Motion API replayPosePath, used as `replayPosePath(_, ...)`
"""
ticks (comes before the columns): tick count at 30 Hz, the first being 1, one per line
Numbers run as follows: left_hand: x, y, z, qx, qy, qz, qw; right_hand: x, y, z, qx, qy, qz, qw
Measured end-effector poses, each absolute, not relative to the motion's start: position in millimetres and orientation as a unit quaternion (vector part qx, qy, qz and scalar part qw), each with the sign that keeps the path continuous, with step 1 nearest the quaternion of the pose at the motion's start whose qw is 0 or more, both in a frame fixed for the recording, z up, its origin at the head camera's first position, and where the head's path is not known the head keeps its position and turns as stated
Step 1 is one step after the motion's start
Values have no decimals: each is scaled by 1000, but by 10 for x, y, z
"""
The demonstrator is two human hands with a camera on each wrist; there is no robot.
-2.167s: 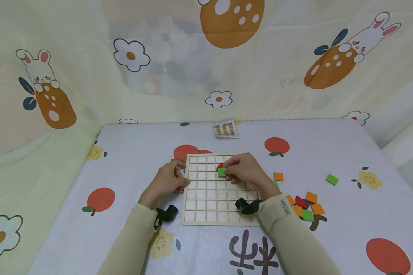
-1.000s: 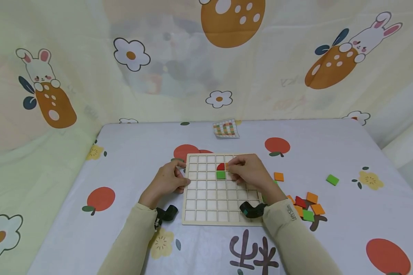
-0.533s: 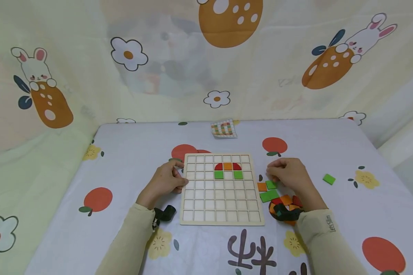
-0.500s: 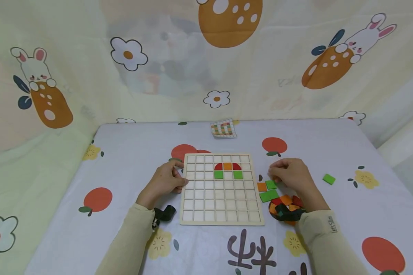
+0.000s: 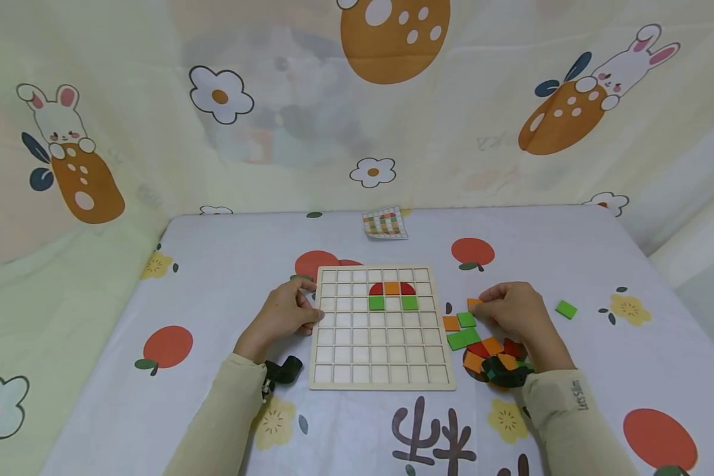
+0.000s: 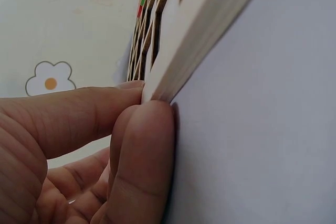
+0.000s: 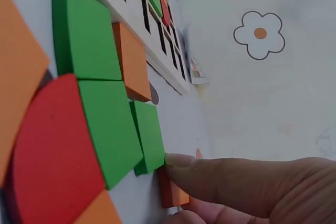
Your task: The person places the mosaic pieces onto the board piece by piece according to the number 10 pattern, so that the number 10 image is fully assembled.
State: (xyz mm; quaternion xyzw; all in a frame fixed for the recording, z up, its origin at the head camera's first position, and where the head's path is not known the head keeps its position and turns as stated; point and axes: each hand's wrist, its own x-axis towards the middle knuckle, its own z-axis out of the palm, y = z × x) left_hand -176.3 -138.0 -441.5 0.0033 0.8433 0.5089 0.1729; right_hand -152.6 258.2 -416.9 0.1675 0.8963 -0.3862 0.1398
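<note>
- Here's the right hand (image 5: 516, 311), out at three o'clock from the grid board (image 5: 383, 387), and it has an orange tile (image 5: 474, 303) pinched between thumb and fingertips!
- In the right wrist view that tile shows under the thumb, just beside a green tile (image 7: 148, 137).
- A loose orange tile (image 5: 451, 323) lies at eight o'clock from the pinched one, near the board, while a jumbled pile (image 5: 490, 346) of red and orange spreads at five o'clock.
- Over to the left hand (image 5: 279, 312): fingers relaxed, thumb and forefinger resting against the board's edge between nine and ten o'clock.
- Inside the grid, towards twelve, two red pieces (image 5: 407, 289) flank an orange square (image 5: 391, 288), with green squares (image 5: 377, 303) at six o'clock below each red.
- A lone green tile (image 5: 566, 309) sits three o'clock from the right hand; a patterned card (image 5: 385, 223) lies beyond the board at twelve.
</note>
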Motion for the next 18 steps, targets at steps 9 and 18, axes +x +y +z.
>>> replayPosePath(9, -1756, -1376, -4410, 3, 845, 507, 171, -1489, 2563, -4162, 171, 890, -403, 129)
replayPosePath(18, -1753, -1382, -4411, 8, 843, 511, 170, -1510, 2546, -4182, 154, 852, -489, 106)
